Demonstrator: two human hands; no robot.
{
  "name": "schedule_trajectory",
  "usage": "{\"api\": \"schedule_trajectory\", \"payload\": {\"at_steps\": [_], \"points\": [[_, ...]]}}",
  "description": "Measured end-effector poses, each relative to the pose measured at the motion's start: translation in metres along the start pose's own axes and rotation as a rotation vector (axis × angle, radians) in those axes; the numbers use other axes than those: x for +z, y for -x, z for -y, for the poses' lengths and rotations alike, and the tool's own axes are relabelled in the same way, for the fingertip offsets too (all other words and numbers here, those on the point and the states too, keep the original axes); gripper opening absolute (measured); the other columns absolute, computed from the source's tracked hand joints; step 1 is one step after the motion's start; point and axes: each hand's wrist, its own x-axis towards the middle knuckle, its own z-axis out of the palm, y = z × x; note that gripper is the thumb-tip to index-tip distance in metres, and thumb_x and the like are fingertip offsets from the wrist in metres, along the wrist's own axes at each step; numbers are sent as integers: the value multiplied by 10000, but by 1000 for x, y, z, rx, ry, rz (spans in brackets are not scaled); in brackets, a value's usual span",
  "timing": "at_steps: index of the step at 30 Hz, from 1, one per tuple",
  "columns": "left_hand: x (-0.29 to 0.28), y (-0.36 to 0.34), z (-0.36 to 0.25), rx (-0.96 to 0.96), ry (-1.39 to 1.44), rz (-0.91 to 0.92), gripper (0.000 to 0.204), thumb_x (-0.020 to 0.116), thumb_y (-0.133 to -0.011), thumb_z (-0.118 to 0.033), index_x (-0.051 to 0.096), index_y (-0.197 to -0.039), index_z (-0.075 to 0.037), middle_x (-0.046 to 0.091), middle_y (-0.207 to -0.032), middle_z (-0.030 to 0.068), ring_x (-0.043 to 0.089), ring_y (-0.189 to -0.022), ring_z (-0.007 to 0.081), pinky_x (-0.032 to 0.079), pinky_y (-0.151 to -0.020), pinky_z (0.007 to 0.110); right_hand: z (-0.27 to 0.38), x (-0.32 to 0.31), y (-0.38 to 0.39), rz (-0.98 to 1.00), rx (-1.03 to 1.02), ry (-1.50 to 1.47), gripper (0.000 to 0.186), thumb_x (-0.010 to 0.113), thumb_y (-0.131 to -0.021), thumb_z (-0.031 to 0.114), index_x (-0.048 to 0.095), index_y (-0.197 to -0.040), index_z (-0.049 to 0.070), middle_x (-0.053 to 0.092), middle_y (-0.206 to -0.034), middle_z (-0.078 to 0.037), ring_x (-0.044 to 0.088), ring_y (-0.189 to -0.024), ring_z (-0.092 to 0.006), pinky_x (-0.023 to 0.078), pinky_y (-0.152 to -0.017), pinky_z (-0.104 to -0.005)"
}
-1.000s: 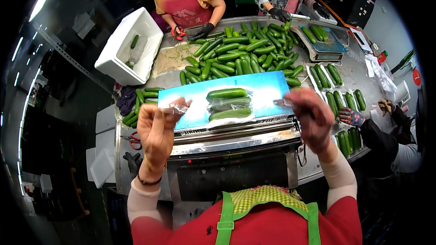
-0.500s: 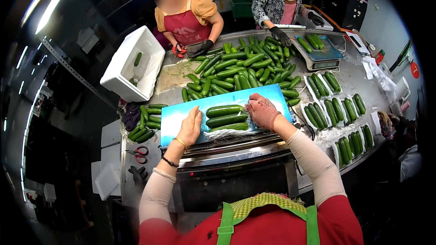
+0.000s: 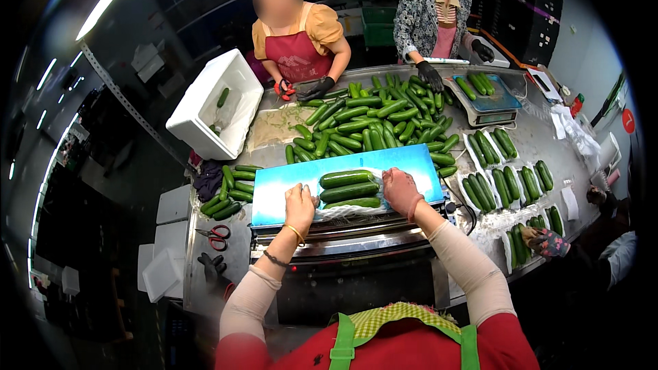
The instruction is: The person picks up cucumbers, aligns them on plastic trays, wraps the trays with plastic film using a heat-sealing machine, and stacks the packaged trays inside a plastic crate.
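A pack of three cucumbers (image 3: 348,192), in clear film with white wrapping along its near edge, lies on the shiny blue plate (image 3: 281,195) of a metal wrapping machine. At the pack's left end is my bare left hand (image 3: 300,207), its fingers curled in against the film. My right hand (image 3: 403,193), in a pinkish glove, grips the right end with bent fingers. The fingertips of both hands are partly hidden.
Beyond the plate is a large heap of cucumbers (image 3: 384,116). A white foam box (image 3: 205,106), red-handled scissors (image 3: 218,238), a scale (image 3: 485,99) and several cucumber packs (image 3: 507,186) stand around. Two people work opposite; another person's patterned glove (image 3: 550,242) is at front right.
My left hand's fingers have gone from stretched out to curled in at the pack's end. The right hand stays at its end. Another person's gloved hand has come over the front-right packs.
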Motion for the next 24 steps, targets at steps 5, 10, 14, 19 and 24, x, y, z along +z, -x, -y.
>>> {"api": "schedule_trajectory", "payload": {"at_steps": [5, 10, 14, 19, 24], "points": [[-3, -11, -12, -51, -112, 224, 311, 536, -983, -171, 639, -791, 52, 551, -953, 159, 532, -874, 236, 457, -703, 361, 9, -9, -3, 91, 40, -33, 386, 453, -1002, 306, 617, -988, -43, 659, -939, -285, 622, -943, -448, 494, -850, -468], [-3, -3, -22, 197, -223, -58, 180, 643, -919, -168, 660, -864, 3, 518, -909, 145, 523, -877, 294, 454, -760, 374, 9, -5, 5, 51, 77, -188, 395, 468, -1001, 336, 601, -977, -35, 661, -916, -276, 624, -919, -454, 497, -812, -467], [-5, 2, -28, 413, -193, -69, 161, 610, -940, -130, 558, -854, -4, 512, -899, 143, 509, -832, 291, 438, -724, 384, 11, 5, 4, -16, 89, -215, 391, 476, -1001, 324, 586, -946, -47, 657, -894, -288, 625, -900, -463, 499, -793, -472], [-12, 7, -49, 288, 163, 114, 272, 566, -1009, -183, 417, -806, -81, 409, -650, -14, 411, -584, 71, 378, -506, 255, 16, 10, 4, -66, 118, -164, 367, 457, -1004, 270, 567, -952, -76, 642, -873, -314, 620, -880, -478, 500, -784, -474], [-21, 44, -83, 278, 252, 37, 249, 620, -971, -135, 463, -795, -55, 487, -674, -31, 427, -585, 37, 386, -525, 201, 12, -11, 49, 9, -31, -270, 275, 413, -1013, 177, 546, -968, -60, 605, -873, -194, 572, -831, -320, 470, -793, -393]]}}
